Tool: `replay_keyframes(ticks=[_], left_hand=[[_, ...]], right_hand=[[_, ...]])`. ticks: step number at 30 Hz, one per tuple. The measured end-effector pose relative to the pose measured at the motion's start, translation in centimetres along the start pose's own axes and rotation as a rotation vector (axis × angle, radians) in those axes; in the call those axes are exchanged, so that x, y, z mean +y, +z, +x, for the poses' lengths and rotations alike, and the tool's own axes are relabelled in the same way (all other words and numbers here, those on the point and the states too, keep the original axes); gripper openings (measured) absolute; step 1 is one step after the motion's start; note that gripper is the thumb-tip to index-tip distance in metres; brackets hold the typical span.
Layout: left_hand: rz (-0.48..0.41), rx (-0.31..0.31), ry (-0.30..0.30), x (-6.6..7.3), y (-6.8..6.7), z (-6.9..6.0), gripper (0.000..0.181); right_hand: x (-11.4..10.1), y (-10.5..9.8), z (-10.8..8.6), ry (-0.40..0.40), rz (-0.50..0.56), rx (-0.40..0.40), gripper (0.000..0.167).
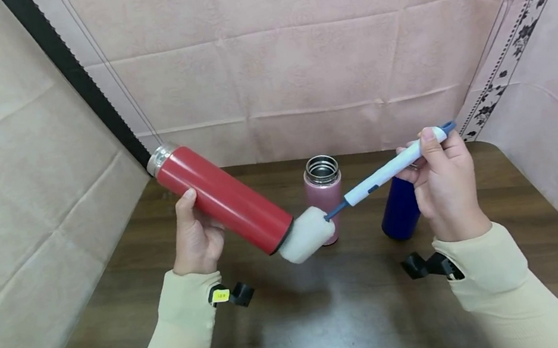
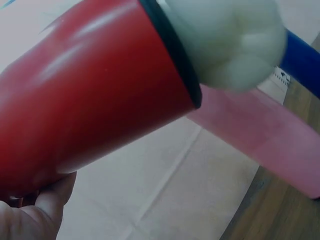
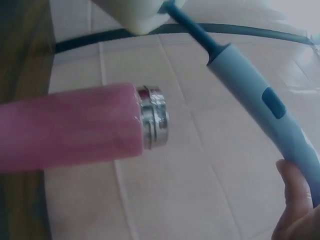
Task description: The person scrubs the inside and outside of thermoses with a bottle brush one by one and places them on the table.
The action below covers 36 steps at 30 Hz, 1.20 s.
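My left hand (image 1: 196, 242) grips a red bottle (image 1: 225, 199) in the air. The bottle is tilted, its bare silver neck (image 1: 161, 157) up to the left and its black-rimmed base down to the right. A bottle brush (image 1: 384, 175) with a white and blue handle is held near its end by my right hand (image 1: 446, 192), the thumb along the handle. Its white sponge head (image 1: 307, 234) lies against the bottle's base; in the left wrist view the sponge (image 2: 230, 40) meets the dark rim. Part of the base is hidden behind it.
A pink bottle (image 1: 323, 194) stands uncapped on the wooden table (image 1: 302, 327), behind the sponge. Right of it a dark blue bottle (image 1: 399, 211) stands partly hidden by my right hand and the brush. Pale cloth (image 1: 296, 69) hangs behind and at both sides.
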<state>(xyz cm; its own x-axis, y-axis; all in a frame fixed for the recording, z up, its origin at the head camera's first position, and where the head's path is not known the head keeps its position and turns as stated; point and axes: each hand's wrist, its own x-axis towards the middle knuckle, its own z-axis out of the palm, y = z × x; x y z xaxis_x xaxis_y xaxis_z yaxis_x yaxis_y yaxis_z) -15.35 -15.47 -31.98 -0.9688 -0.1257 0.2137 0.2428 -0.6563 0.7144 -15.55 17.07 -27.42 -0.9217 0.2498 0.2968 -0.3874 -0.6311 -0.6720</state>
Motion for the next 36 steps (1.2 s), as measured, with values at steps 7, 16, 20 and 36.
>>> replay_keyframes(ticks=[7, 16, 20, 36], left_hand=[[0.071, 0.020, -0.004, -0.3, -0.7, 0.2, 0.054], [0.121, 0.045, 0.042, -0.4, -1.1, 0.4, 0.051], [0.174, 0.078, 0.055, -0.3, -1.1, 0.4, 0.050], [0.627, 0.142, 0.101, -1.7, -2.7, 1.0, 0.053]], right_hand=[[-0.7, -0.3, 0.0, -0.066, 0.042, 0.071, 0.021], [-1.1, -0.7, 0.0, -0.123, 0.071, 0.095, 0.022], [-1.5, -0.5, 0.0, -0.145, 0.061, 0.081, 0.022], [-3.2, -0.6, 0.1, -0.182, 0.152, 0.064, 0.020]])
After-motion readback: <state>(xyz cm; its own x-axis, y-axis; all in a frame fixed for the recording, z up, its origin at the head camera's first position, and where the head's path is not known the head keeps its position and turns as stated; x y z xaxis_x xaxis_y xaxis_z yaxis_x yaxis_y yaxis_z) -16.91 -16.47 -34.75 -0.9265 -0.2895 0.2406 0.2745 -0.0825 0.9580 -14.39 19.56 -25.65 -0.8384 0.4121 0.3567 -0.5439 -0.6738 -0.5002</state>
